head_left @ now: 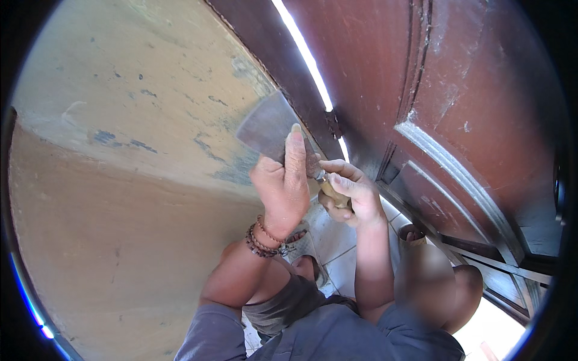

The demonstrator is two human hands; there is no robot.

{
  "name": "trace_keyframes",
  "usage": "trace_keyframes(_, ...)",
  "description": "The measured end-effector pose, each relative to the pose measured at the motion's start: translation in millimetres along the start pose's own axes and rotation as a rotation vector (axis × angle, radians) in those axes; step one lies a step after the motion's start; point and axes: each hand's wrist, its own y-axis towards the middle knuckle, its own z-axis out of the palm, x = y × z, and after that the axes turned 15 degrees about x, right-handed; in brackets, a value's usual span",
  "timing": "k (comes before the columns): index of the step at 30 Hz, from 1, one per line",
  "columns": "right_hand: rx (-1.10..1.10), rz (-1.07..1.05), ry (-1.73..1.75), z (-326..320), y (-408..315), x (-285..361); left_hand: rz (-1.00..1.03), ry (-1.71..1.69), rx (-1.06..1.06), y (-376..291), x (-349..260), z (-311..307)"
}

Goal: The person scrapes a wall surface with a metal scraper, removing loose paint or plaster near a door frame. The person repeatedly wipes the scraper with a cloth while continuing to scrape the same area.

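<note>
A wide-bladed scraper, or putty knife (271,122), is tilted in front of the yellowish wall (149,122), its broad edge towards the upper left. My right hand (354,194) grips its yellowish handle (334,193) near the ferrule. My left hand (284,189), with braided bracelets at the wrist, is closed about the lower part of the blade, one finger lying along its face. Grey scuffed patches and small dark marks show on the wall beside and beyond the blade. Whether the blade's edge touches the wall cannot be told.
A dark red panelled door (361,54) with pale dusty moulding (460,180) rises close on the right, bright light in a gap along its frame. White floor tiles (336,239) lie below, with my sandalled feet on them. The wall's lower brownish part (113,243) fills the left.
</note>
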Motion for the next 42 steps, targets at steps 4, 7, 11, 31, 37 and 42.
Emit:
trace_keyframes(4,-0.026,-0.049,-0.008,16.4,1.6,-7.2,0.048,-0.053,-0.041,2.4,-12.3,0.9)
trace_keyframes(7,0.013,-0.032,0.068,12.2,-1.7,-14.5,0.045,-0.011,-0.088,-4.0,-6.1,4.3)
trace_keyframes(11,0.080,-0.190,0.031,32.5,2.0,-14.4,0.092,-0.101,-0.064,0.7,-18.2,2.6)
trace_keyframes(31,-0.520,-0.446,-1.489,104.5,-24.2,-14.2,-0.012,-0.420,0.425,-8.0,-22.4,19.3)
trace_keyframes(37,-0.523,-0.301,-1.295,138.8,-13.2,-12.8,-0.038,-0.649,0.401,-10.8,-31.3,6.6)
trace_keyframes(42,-0.526,-0.317,-1.139,152.0,-8.6,-25.9,-0.018,-0.589,0.365,-19.3,-41.3,-3.8)
